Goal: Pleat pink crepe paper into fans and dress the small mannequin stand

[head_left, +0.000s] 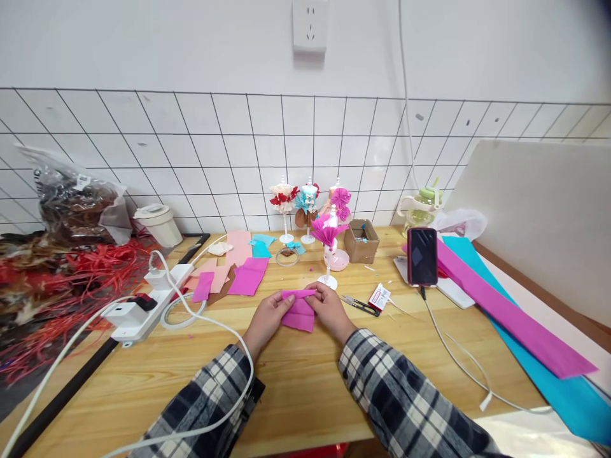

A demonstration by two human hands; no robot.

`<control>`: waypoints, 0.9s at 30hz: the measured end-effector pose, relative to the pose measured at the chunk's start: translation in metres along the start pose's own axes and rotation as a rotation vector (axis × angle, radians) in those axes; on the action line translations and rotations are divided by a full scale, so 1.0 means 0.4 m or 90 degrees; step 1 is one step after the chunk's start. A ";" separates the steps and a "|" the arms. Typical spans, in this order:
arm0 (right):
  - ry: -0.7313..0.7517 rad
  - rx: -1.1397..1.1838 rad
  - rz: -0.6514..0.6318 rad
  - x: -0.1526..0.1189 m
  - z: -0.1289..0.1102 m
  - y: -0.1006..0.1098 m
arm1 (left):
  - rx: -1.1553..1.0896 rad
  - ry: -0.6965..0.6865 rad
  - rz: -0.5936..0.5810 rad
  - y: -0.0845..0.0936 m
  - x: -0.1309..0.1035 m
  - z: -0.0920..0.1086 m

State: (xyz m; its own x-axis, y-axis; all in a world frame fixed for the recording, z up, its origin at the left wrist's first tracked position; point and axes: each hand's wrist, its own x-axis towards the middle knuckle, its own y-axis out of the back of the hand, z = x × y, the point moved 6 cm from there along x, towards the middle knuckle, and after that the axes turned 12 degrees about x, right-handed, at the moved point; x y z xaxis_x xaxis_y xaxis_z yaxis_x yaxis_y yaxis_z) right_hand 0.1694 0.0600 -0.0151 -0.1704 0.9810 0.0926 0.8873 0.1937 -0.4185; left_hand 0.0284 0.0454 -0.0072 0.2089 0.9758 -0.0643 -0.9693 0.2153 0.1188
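A small piece of magenta crepe paper (298, 314) is held by its upper edge, which looks folded over. My left hand (267, 320) pinches its left end, and my right hand (330, 310) pinches the right end. Just beyond my hands stands a white mini dress form (327, 266) with magenta paper ruffled around it. Black thread snips (361, 306) and a white tag (379, 297) lie to the right of my right hand. A flat magenta sheet (248, 276) rests beyond my left hand.
Three decorated dress forms (285, 219) stand by the wall, near a cardboard box (361, 242). A power strip (147, 305) with cables sits left, one cable crossing my left sleeve. On the right are a phone (422, 257) and long paper strips (506, 312).
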 end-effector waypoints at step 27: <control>0.064 -0.125 -0.014 0.001 -0.013 0.007 | 0.064 -0.041 0.027 0.032 0.001 0.013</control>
State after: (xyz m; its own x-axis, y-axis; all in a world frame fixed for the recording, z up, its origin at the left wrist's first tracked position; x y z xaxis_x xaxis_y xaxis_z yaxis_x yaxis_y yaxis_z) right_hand 0.1742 0.0608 -0.0114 -0.1566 0.9686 0.1933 0.9520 0.2002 -0.2317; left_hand 0.0169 0.0490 -0.0006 0.1798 0.9837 0.0065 -0.9601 0.1740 0.2191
